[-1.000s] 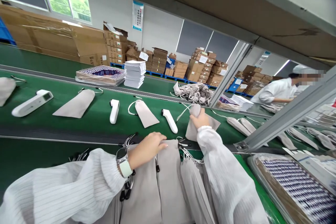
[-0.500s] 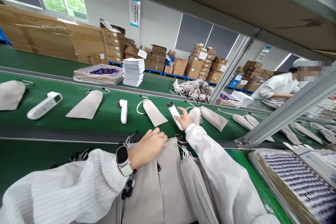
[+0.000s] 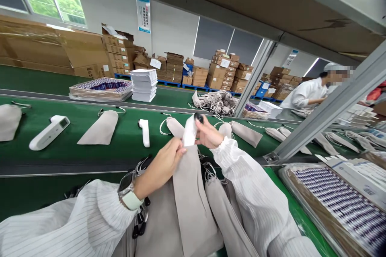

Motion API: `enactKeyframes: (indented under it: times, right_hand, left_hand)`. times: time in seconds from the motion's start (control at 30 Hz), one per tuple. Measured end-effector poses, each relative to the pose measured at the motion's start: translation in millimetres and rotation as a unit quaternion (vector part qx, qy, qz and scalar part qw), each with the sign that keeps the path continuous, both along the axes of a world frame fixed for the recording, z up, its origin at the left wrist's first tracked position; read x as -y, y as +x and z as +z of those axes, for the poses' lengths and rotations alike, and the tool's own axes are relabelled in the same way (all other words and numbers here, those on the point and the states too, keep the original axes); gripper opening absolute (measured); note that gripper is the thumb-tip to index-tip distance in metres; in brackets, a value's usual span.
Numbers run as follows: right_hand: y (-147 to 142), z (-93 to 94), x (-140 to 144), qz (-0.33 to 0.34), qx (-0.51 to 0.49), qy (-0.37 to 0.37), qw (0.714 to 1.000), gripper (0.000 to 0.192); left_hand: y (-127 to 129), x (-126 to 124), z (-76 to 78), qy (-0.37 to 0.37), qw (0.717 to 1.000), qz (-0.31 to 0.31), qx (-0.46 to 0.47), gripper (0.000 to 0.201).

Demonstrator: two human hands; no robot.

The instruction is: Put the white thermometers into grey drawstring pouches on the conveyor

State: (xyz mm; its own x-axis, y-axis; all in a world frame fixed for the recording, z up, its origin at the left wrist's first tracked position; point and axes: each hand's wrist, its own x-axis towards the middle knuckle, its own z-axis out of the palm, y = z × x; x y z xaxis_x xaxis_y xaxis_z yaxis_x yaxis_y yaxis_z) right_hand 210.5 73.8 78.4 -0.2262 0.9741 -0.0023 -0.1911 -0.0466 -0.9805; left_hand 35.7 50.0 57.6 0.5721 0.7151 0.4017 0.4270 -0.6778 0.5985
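My left hand (image 3: 171,153) pinches the top edge of a grey drawstring pouch (image 3: 193,196), which hangs down over other pouches. My right hand (image 3: 209,133) is closed around a white infrared thermometer (image 3: 189,130) with a black tip. The thermometer's lower end is at the pouch mouth and seems to be partly inside it. Under my arms lie more grey pouches (image 3: 230,217) with white cords and black cord stoppers. On the green belt beyond are another white thermometer (image 3: 145,133), a larger one with a display (image 3: 50,132), and a flat pouch (image 3: 99,128).
A tray of batteries (image 3: 334,200) stands at the right, and another battery tray (image 3: 101,88) sits across the belt beside a paper stack (image 3: 144,84). A pile of pouches (image 3: 215,102) lies farther back. A metal post (image 3: 319,116) slants at right; a co-worker (image 3: 304,92) is behind it.
My right hand has brought the thermometer from above the belt to the pouch mouth and turned it. My left hand has lifted the pouch's top edge off the pile.
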Motion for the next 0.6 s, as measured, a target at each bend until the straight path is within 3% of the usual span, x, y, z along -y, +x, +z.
enactKeyframes:
  times: [0.07,0.13,0.2,0.27,0.33,0.4,0.43,0.47,0.5,0.57,0.6]
  right_hand:
    - [-7,-1.5,5,0.068,0.090,-0.024,0.993,0.039]
    - [-13,-3.2,9,0.137,0.201,-0.037,0.969,0.052]
    - [-15,-4.9,10,0.126,0.285,-0.005,0.950,0.060]
    - [-7,-5.9,7,-0.010,0.339,0.100,0.935,0.058]
    - [9,-6.2,-1,-0.216,0.370,0.222,0.876,0.048]
    - [26,-6.0,-8,-0.361,0.387,0.266,0.806,0.044]
    - [32,-5.8,-11,-0.388,0.384,0.254,0.798,0.046]
    - [34,-5.6,-12,-0.377,0.371,0.226,0.818,0.048]
    - [32,-5.5,-11,-0.322,0.352,0.188,0.859,0.049]
    - [16,-5.9,-5,-0.102,0.293,0.124,0.943,0.048]
    - [3,-6.3,0,0.035,0.260,0.113,0.958,0.044]
  left_hand:
    - [-2,-3,3.5,0.038,0.999,0.032,0.016,0.019]
    - [-5,-7,7.9,0.056,0.997,0.051,0.018,0.019]
    - [-10,-9,14.7,0.050,0.996,0.071,0.003,0.022]
    - [-15,-8,25.1,-0.003,0.996,0.083,-0.038,0.027]
    - [-20,-1,38.5,-0.118,0.988,0.043,-0.093,0.035]
    - [-22,9,50.9,-0.237,0.966,-0.030,-0.098,0.041]
    - [-22,14,55.4,-0.278,0.956,-0.058,-0.073,0.043]
    - [-22,18,58.2,-0.300,0.951,-0.072,-0.030,0.043]
    - [-21,22,59.3,-0.302,0.950,-0.072,0.023,0.042]
    - [-19,25,57.7,-0.272,0.954,-0.060,0.116,0.038]
    - [-18,25,56.0,-0.248,0.955,-0.054,0.150,0.036]
